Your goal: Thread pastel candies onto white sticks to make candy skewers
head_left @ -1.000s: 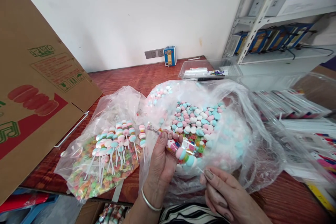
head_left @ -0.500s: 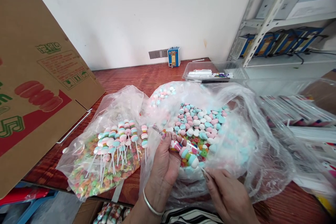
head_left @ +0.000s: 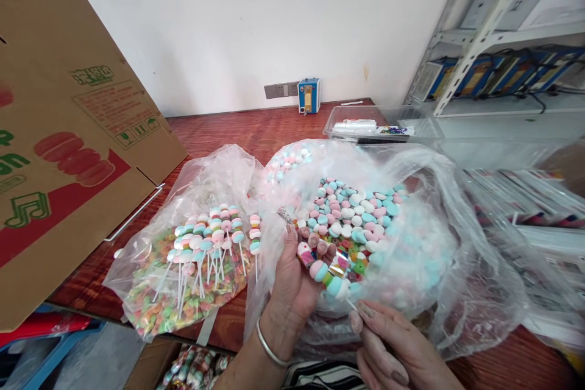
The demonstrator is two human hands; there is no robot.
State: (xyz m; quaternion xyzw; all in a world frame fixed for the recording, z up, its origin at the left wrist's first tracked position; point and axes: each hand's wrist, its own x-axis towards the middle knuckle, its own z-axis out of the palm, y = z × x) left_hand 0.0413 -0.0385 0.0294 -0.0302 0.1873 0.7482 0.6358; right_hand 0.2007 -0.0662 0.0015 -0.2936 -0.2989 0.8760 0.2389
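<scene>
My left hand (head_left: 292, 280), with a silver bangle on the wrist, grips a candy skewer (head_left: 325, 273) of pink, green and blue pieces partly inside a small clear printed wrapper. My right hand (head_left: 393, 347) pinches the white stick at the skewer's lower end. Both hands hover over a big clear plastic bag (head_left: 425, 244) full of pastel pink, blue and white candies (head_left: 351, 210). To the left lies a second clear bag (head_left: 183, 268) of colourful ring candies with several finished skewers (head_left: 210, 241) resting on top.
A large cardboard box flap (head_left: 68, 152) leans at the left. A clear plastic tray (head_left: 379, 125) stands at the back of the red-brown table (head_left: 237, 128), a blue device (head_left: 309, 95) by the wall socket. Packaged goods (head_left: 525, 195) and a metal shelf (head_left: 503, 42) fill the right.
The view has shifted slightly left. My hands hold the same skewer, which sits a little lower and further into its wrapper; my right hand has slid down toward the stick's end.
</scene>
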